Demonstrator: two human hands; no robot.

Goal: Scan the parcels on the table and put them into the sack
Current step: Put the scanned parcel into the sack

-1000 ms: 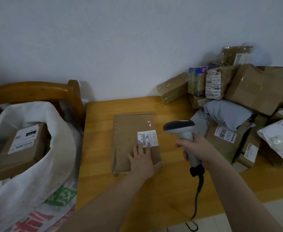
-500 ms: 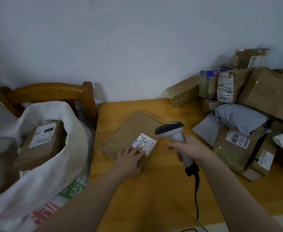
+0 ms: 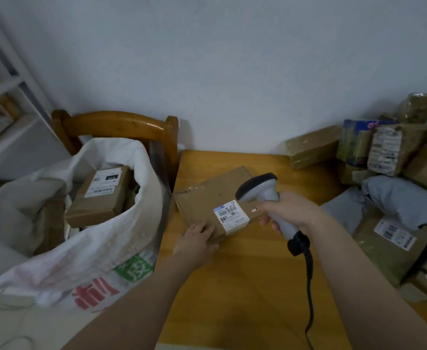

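While the flat brown cardboard parcel (image 3: 207, 200) lies on the yellow wooden counter (image 3: 245, 286), near its left edge and just beside the white woven sack (image 3: 93, 248), the scanning step is judged to be in hand. The parcel is steadied by the left hand (image 3: 197, 239), whose fingers (image 3: 202, 228) are laid fairly straight on the near left corner. The grey handheld barcode scanner (image 3: 260, 189) is gripped by the right hand (image 3: 292, 210), its fingers (image 3: 266, 219) being wrapped round the handle. The dark scanner head is held above the right part of the parcel and pointed toward the white shipping label (image 3: 231, 214).

A small red spot is seen on the cardboard just right of the label. It is taken to be the aiming light, so the barcode is probably not yet covered. The next move calls for the head to be turned slightly left until the barcode is crossed. Once a read is obtained, the parcel is to be lifted over the sack's rim, which stands higher than the counter, and placed beside the brown labelled box (image 3: 98, 198) inside. The heap of mixed parcels (image 3: 394, 157) at the counter's right end is left for later cycles.
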